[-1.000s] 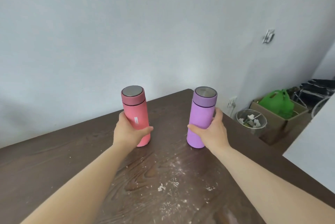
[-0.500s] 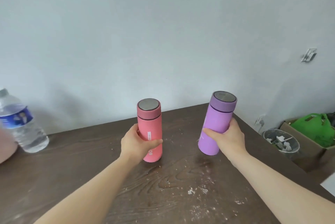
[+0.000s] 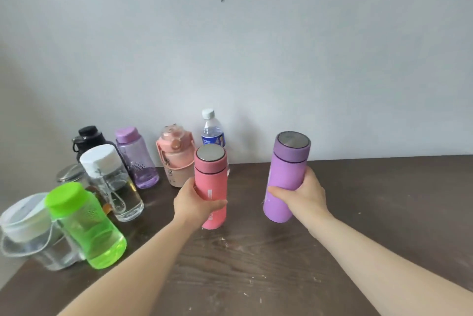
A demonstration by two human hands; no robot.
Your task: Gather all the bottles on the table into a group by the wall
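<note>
My left hand (image 3: 192, 203) grips a pink flask (image 3: 211, 177) with a steel cap, held just above the dark wooden table (image 3: 358, 226). My right hand (image 3: 303, 194) grips a purple flask (image 3: 285, 175), also lifted and tilted slightly. By the wall at the left stand several bottles: a clear water bottle with a blue label (image 3: 212, 131), a peach bottle with a strap (image 3: 176, 159), a purple translucent bottle (image 3: 135, 157), a black bottle (image 3: 88, 138), a clear bottle with a white cap (image 3: 112, 182), a green bottle (image 3: 84, 226) and a clear jug (image 3: 25, 234).
The grey wall (image 3: 256, 60) runs along the table's far edge. A steel lid (image 3: 69, 172) shows behind the white-capped bottle. White crumbs lie scattered on the wood in front of me. The table's left corner is at the lower left.
Both hands have carried the pink and purple flasks leftward along the table. My view has swung left, bringing the group of bottles by the wall into sight; the floor items at right have left view.
</note>
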